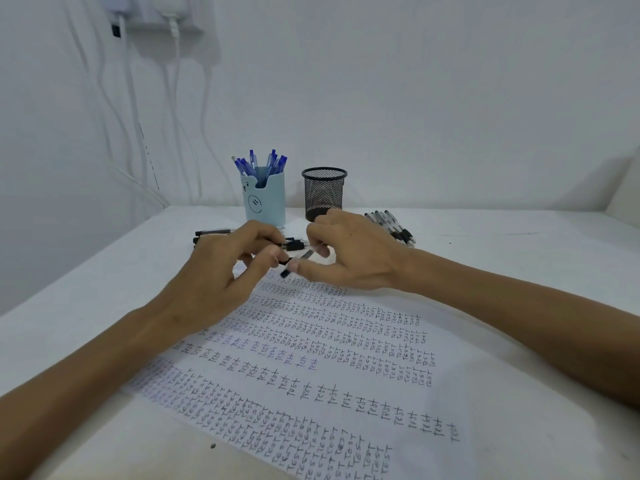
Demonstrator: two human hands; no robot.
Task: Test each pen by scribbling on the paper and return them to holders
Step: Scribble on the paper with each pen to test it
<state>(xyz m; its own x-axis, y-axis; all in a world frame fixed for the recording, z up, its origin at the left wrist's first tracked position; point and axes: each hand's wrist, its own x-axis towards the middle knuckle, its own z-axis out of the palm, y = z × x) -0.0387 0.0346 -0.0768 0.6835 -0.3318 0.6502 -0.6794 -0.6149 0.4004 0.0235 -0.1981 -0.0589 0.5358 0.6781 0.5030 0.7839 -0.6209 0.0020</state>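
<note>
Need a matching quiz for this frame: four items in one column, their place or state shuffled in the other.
1. light blue bear-face plastic pen holder
2. black wire-mesh pen holder
3. bunch of loose black-and-clear pens
4. white paper sheet

A. covered in rows of handwritten "test"
B. lying right of the mesh holder
C. blue pens standing in it
D. no pens showing above its rim

Pairs: 1-C, 2-D, 3-B, 4-A

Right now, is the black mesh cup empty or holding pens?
Empty, it seems: the mesh cup has nothing rising above its rim and nothing showing through its wall.
</note>
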